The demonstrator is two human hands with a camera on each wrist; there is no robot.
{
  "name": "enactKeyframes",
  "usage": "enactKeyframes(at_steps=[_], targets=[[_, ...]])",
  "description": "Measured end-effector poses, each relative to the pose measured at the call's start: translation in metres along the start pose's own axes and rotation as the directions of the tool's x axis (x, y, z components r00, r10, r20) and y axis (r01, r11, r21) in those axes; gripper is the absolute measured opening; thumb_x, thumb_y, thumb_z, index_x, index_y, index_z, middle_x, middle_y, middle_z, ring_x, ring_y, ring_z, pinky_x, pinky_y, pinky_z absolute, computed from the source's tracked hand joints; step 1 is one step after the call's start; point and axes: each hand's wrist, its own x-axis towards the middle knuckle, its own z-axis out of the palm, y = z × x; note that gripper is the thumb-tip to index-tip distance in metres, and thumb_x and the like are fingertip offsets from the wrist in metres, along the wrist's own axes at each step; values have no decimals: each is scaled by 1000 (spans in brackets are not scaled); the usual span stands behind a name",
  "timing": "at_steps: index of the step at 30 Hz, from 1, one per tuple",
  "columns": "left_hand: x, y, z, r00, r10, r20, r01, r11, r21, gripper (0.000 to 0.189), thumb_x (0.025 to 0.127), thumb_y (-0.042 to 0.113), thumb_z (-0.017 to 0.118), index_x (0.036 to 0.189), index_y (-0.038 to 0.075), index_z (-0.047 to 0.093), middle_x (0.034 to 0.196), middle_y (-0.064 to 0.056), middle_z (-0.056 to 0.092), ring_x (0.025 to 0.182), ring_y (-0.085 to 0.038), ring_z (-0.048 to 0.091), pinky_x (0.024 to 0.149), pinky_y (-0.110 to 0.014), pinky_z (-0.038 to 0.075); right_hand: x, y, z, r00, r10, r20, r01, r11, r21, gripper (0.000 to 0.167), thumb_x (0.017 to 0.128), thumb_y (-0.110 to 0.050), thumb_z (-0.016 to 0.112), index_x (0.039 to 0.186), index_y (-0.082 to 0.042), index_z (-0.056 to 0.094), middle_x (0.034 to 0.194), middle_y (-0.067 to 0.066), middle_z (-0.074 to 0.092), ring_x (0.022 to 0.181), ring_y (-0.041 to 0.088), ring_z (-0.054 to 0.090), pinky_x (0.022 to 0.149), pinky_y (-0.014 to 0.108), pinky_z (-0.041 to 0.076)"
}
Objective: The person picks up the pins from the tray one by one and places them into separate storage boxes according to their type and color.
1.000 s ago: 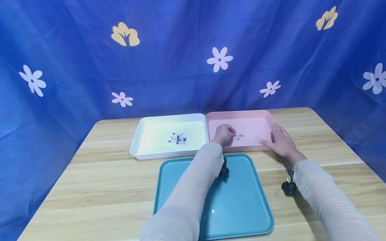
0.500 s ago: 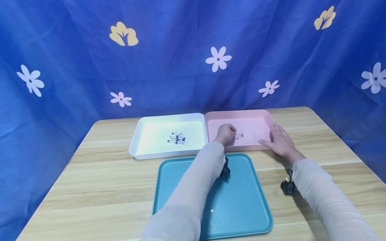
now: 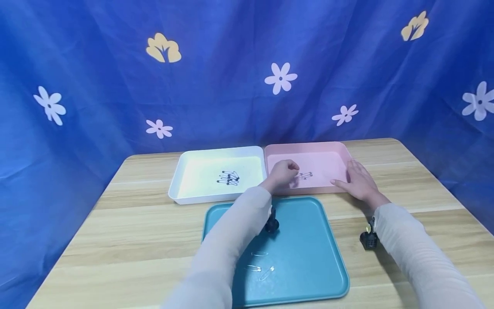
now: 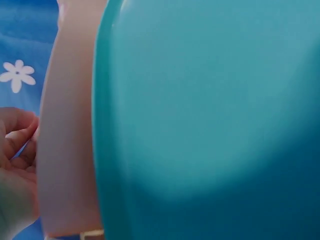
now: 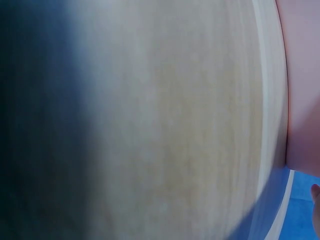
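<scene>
In the head view, my left hand (image 3: 283,174) is over the front left part of the pink tray (image 3: 320,190), its fingers curled and their tips close together. I cannot see whether anything sits between them; the left wrist view shows the fingertips (image 4: 31,122) partly behind the tray's wall. A few silvery safety pins (image 3: 305,176) lie in the tray just right of that hand. My right hand (image 3: 361,182) rests on the tray's right front corner, fingers extended along the side and thumb over the rim. Three silvery safety pins (image 3: 267,273) lie on the teal tray (image 3: 305,257).
A white tray (image 3: 200,198) stands left of the pink one and holds several black safety pins (image 3: 228,178). The teal tray lies in front of both, on the wooden table (image 3: 146,240). A blue patterned curtain (image 3: 216,86) hangs behind.
My left hand has drawn slightly left, and its forearm has shifted left, uncovering the safety pins on the teal tray. My right hand stays at the pink tray's corner.
</scene>
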Motion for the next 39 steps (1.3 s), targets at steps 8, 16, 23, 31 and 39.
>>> enactKeyframes(at_steps=[8,16,23,31,39], targets=[[-24,-1,-20,1000,10,14,-10,1000,22,12,84,13,55,92,6,62,90,-3,60,82,-14,53,75,-22,43,0,0,0,1000,-12,11,12,1000,2,99,79,-60,42,131,13,0,137,29,-1,126,38,0,101,46,0],[-50,-8,-39,997,-9,83,12,999,-35,17,84,14,55,97,4,60,91,-3,59,78,-14,51,71,-24,44,0,-1,2,1000,-16,1,15,1000,12,99,78,-60,42,132,12,0,138,29,0,126,39,1,101,47,1],[-71,-10,-54,986,35,165,-42,998,40,13,82,16,57,91,7,61,84,0,59,78,-13,51,71,-24,43,-1,0,1,1000,-23,-8,23,1000,12,98,79,-59,42,132,12,-1,137,29,-1,126,40,1,100,48,0],[-98,-14,-64,951,101,291,-113,993,25,15,82,12,58,93,3,61,83,1,60,77,-11,51,72,-23,42,-2,1,0,1000,-21,-4,21,1000,18,98,79,-59,41,131,12,-2,137,30,-3,125,40,-1,100,48,-1],[-125,-24,-77,899,83,430,-108,994,34,23,81,15,60,100,3,59,86,2,61,80,-9,55,74,-24,44,-1,1,2,1000,-23,-4,23,1000,18,98,79,-59,41,131,12,-3,137,30,-2,125,40,-1,100,48,0]])
